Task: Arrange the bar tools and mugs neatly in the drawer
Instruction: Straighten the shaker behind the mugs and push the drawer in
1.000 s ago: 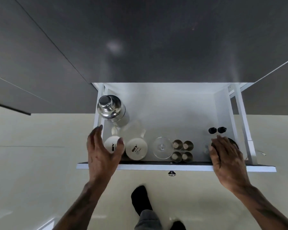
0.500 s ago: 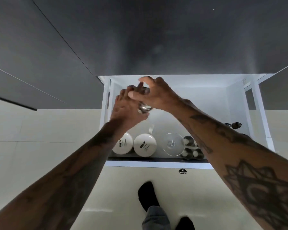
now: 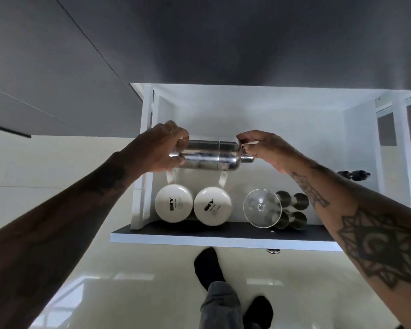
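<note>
A steel cocktail shaker [image 3: 211,154] lies sideways in the air over the open white drawer [image 3: 252,110]. My left hand [image 3: 159,148] grips its base end and my right hand [image 3: 263,146] pinches its cap end. Below it, along the drawer's front, two white mugs [image 3: 173,203] [image 3: 212,206] stand upside down side by side. Right of them an upturned cocktail glass [image 3: 262,207] stands in front of several small steel jiggers [image 3: 294,210]. Dark bottle stoppers [image 3: 354,174] lie by the right wall.
The drawer's dark front panel [image 3: 223,231] with a metal knob [image 3: 273,251] runs across below the items. A dark countertop [image 3: 223,43] overhangs the drawer's back. My feet in black socks [image 3: 208,264] stand on the glossy cream floor.
Both hands left the drawer's front items, took the upright shaker from the back left corner, and turned it to lie horizontal above the mugs.
</note>
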`<state>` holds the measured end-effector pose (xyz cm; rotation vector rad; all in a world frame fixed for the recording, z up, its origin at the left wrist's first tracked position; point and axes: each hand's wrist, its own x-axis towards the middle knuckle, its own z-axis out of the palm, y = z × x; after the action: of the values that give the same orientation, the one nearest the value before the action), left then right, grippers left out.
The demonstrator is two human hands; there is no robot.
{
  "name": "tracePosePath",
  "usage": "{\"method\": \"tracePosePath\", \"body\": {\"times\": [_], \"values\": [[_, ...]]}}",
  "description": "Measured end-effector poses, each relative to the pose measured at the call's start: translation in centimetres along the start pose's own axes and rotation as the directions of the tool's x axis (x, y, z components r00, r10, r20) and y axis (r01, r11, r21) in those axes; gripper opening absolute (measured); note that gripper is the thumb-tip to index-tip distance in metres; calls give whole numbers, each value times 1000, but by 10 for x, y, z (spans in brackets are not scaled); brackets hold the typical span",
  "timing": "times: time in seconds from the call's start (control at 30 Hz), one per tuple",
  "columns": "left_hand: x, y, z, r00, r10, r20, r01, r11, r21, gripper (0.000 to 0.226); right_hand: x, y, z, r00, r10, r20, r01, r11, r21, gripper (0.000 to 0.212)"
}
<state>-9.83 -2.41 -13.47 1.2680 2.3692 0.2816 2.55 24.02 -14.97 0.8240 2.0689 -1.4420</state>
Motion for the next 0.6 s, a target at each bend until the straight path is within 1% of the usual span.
{"method": "tracePosePath", "body": {"times": [0.07,0.17,0.2,0.27,0.33,0.4,0.47,0.5,0.53,0.6], "values": [[-1,1,3,1000,-1,-8,2,999,53,42,-2,-1,2,1000,-12,-7,11,999,-41,37],[-6,9,0,998,-56,11,54,994,97,51,-8,-6,-2,998,-59,-33,54,989,-141,34],[-10,12,-1,997,-72,4,71,991,111,52,-13,-7,-5,995,-71,-64,60,986,-155,35],[-23,24,-1,991,-115,-63,121,987,101,53,-33,-4,-12,978,-120,-168,82,972,-222,38],[-49,50,4,967,-182,-178,187,982,11,51,-75,12,-22,937,-222,-271,128,937,-325,39],[-80,92,17,919,-273,-283,260,962,-80,52,-132,46,-32,863,-341,-372,151,879,-453,41],[-110,136,36,886,-329,-328,309,944,-113,58,-185,94,-35,782,-429,-452,108,808,-579,49],[-124,155,48,878,-337,-341,317,942,-112,63,-206,117,-33,771,-434,-466,77,789,-609,53],[-135,171,61,876,-331,-350,313,944,-107,67,-222,136,-28,785,-421,-454,52,776,-629,59],[-151,193,84,893,-301,-334,293,953,-74,71,-240,162,-16,831,-410,-377,41,720,-693,69]]}}
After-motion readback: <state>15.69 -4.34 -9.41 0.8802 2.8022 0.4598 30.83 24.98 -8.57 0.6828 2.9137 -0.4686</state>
